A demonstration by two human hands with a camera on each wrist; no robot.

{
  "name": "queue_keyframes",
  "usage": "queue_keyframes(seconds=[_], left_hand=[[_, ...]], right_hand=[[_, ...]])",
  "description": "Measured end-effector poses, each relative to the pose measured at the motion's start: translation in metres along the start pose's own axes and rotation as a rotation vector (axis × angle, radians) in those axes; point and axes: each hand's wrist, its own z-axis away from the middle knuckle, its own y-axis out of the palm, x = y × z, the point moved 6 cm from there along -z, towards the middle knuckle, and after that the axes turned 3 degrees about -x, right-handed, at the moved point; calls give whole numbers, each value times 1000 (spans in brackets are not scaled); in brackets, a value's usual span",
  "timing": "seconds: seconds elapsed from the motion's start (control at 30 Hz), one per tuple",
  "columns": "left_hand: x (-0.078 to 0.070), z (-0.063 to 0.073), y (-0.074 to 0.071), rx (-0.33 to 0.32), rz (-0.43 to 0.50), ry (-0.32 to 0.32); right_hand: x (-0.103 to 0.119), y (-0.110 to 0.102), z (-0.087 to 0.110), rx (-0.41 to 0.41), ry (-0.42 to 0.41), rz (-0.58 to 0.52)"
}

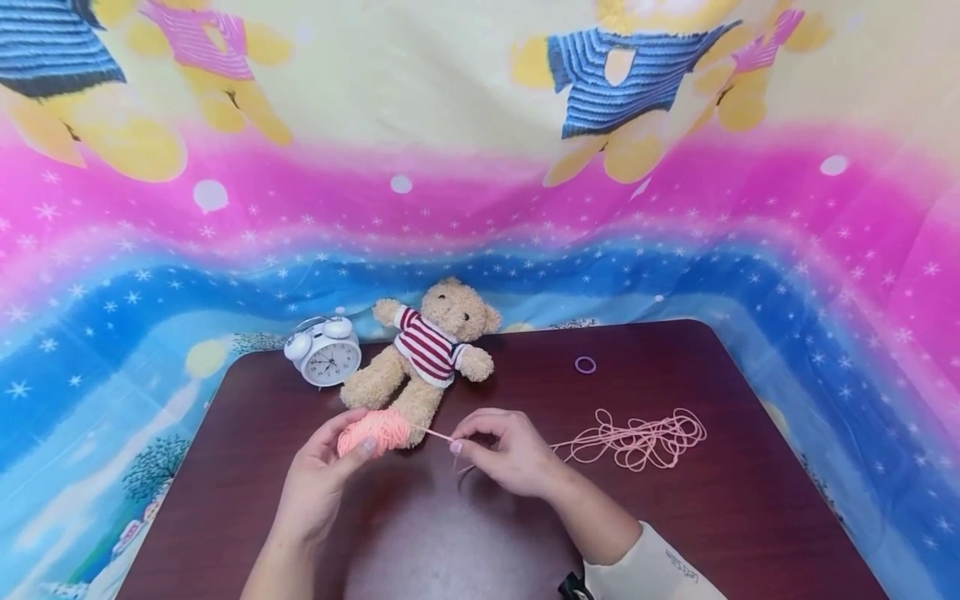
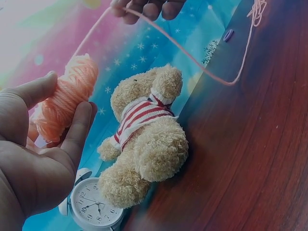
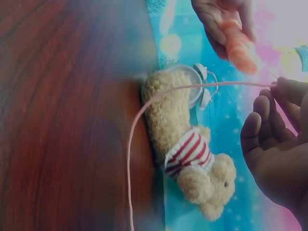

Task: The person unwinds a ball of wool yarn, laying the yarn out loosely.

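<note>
My left hand (image 1: 318, 475) holds a small bundle of peach-pink yarn (image 1: 373, 433) between thumb and fingers, above the table in front of the teddy bear. From the bundle a strand (image 1: 431, 432) runs taut to my right hand (image 1: 513, 454), which pinches it between thumb and index finger. Past that pinch the strand hangs in a curve, as the right wrist view shows, and leads to a loose tangle of yarn (image 1: 645, 440) lying on the table at the right. The left wrist view shows the wound yarn (image 2: 70, 98) gripped by thumb and fingers.
A teddy bear (image 1: 429, 350) in a red-striped shirt lies behind my hands. Left of it stands a white twin-bell alarm clock (image 1: 330, 354). A purple ring (image 1: 585, 365) rests toward the back right of the dark wooden table (image 1: 750, 525). Patterned cloth (image 1: 480, 200) hangs around the table.
</note>
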Motion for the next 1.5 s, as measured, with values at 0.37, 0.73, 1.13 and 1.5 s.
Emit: queue_keyframes(seconds=[0.37, 0.73, 1.13, 1.5], left_hand=[[1, 0, -5, -4, 0, -9], [0, 0, -11, 7, 18, 2], [-3, 2, -19, -1, 20, 7], [-2, 4, -28, -33, 41, 11]], right_hand=[[-11, -33, 5, -90, -1, 112], [-23, -69, 17, -151, 63, 133], [-28, -109, 34, -198, 81, 201], [-42, -141, 55, -241, 187, 254]])
